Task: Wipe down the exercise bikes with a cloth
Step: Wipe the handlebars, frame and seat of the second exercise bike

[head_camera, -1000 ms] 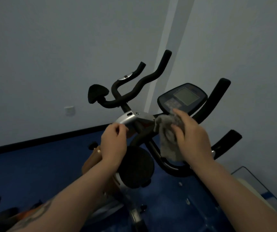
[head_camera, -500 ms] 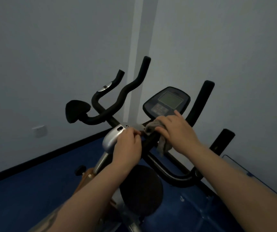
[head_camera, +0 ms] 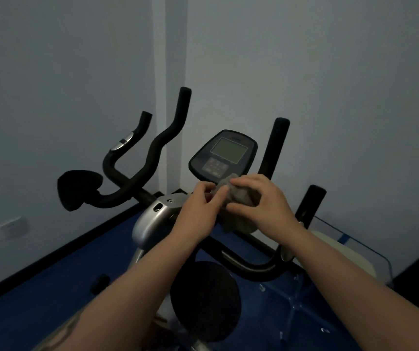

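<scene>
An exercise bike (head_camera: pixel 150 224) with a silver stem cover and black handlebars (head_camera: pixel 157 148) stands in a room corner. Its console (head_camera: pixel 225 155) with a grey screen tilts up just beyond my hands. A crumpled grey cloth (head_camera: pixel 241 196) sits bunched just below the console, over the bar junction. My right hand (head_camera: pixel 261 201) grips the cloth from the right. My left hand (head_camera: pixel 201 211) pinches the cloth's left edge with its fingertips. The black round pad (head_camera: pixel 203 300) lies below my forearms.
Grey walls meet in a corner behind the bike. The floor (head_camera: pixel 64 269) is blue with a black skirting. A wall socket (head_camera: pixel 13 226) is low on the left. A clear glass panel (head_camera: pixel 355 247) with a pale object behind it stands at the right.
My left hand moved off the silver stem cover onto the cloth. My right hand bunched the cloth up nearer the console. The view shifted, bringing the bike closer and more central.
</scene>
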The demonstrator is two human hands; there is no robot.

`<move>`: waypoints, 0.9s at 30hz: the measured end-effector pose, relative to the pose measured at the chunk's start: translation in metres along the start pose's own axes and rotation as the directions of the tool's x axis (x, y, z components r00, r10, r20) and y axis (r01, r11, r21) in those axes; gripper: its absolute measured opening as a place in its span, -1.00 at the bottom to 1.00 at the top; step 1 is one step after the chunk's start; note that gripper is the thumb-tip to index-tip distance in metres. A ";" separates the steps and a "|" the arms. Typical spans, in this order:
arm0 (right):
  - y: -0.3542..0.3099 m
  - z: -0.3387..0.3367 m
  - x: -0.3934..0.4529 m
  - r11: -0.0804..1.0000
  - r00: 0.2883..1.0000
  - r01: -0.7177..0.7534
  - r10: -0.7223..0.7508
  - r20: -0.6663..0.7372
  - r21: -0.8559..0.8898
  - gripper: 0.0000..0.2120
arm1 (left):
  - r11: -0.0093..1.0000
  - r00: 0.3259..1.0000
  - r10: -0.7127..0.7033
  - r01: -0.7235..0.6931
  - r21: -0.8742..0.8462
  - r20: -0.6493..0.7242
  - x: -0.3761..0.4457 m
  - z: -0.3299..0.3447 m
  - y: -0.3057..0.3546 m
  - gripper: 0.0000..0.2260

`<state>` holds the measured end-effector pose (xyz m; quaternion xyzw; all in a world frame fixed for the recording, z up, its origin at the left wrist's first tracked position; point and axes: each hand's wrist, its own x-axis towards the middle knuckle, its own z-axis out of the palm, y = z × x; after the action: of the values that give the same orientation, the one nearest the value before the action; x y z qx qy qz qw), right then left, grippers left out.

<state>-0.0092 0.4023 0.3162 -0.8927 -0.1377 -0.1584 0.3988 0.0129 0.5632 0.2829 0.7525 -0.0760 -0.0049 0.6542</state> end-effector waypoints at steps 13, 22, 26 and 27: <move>0.010 -0.024 0.040 0.874 0.958 -0.124 -0.017 -0.286 -0.470 -0.78 | 0.970 0.995 0.062 -0.043 0.238 -0.073 0.039 0.008 0.015 -0.80; 0.030 0.033 0.032 0.585 0.976 0.213 -0.169 0.139 -0.782 -0.75 | 0.622 0.979 0.185 -0.183 0.761 0.085 0.030 0.027 -0.008 -0.77; 0.038 -0.004 0.060 0.589 0.922 0.386 -0.249 0.295 -0.710 -0.56 | 0.375 0.957 0.266 -0.215 0.902 0.117 0.019 0.029 -0.011 -0.82; 0.042 -0.013 0.068 0.569 0.907 0.422 -0.269 0.325 -0.705 -0.56 | 0.361 0.953 0.278 -0.221 0.906 0.122 0.017 0.029 -0.012 -0.80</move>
<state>0.0658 0.3741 0.3231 -0.9417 -0.2661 -0.1946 -0.0675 0.0277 0.5343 0.2682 0.9654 -0.1620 0.1561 0.1320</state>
